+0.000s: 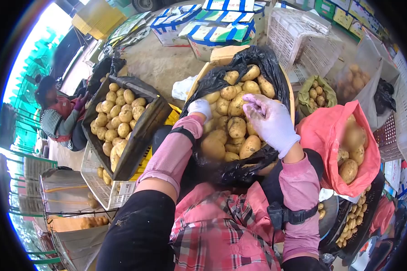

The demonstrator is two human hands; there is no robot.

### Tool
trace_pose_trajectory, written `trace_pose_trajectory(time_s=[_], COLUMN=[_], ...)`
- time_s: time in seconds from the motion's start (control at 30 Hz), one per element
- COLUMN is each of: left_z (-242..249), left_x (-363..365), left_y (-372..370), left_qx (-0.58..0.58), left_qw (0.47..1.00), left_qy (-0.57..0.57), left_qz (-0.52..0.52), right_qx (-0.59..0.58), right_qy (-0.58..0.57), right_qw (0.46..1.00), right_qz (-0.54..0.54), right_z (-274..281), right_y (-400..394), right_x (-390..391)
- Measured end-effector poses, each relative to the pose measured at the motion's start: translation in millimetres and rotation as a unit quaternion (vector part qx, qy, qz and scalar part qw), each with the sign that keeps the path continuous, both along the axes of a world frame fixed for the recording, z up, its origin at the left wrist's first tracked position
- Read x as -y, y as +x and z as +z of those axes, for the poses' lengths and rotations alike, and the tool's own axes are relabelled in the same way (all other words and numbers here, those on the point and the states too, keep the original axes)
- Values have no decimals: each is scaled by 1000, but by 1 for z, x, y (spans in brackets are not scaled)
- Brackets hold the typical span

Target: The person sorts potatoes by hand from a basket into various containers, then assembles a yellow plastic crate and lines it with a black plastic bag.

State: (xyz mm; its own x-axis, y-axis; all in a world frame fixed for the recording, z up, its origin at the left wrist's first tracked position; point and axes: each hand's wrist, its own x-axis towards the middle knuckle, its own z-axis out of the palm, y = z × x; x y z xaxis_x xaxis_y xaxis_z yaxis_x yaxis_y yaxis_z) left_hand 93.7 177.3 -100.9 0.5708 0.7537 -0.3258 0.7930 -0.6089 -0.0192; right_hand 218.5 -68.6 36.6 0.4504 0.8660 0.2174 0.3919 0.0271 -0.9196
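A basket lined with a black plastic bag stands in front of me, filled with potatoes. My left hand, in a white glove, is at the basket's left side beside the potatoes; its fingers are mostly hidden. My right hand, in a white glove with dirty fingertips, hovers over the right part of the potatoes. Its thumb and fingers are bent toward each other, and whether something small is between them cannot be made out.
A wooden crate of potatoes stands at left, a pink sack of potatoes at right. Beyond are a green sack, white plastic crates and boxes. Another person sits at far left.
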Motion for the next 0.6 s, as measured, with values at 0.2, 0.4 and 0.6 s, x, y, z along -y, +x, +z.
trace_pose_trajectory(time_s=[0.2,0.4,0.6], left_z=[35,124,131], left_x=[14,72,132], left_y=[-30,-83,-98], left_qx=[388,549,651], left_qw=[743,493,670], left_qy=[-476,-647,-349], left_qz=[265,192,-74], right_qx=[60,18,16], right_qy=[-44,-53,7], right_qw=[997,997,998], right_qz=[-13,59,65], right_z=[4,-6,-3], right_y=[2,-20,-63], right_x=[7,-1,-5])
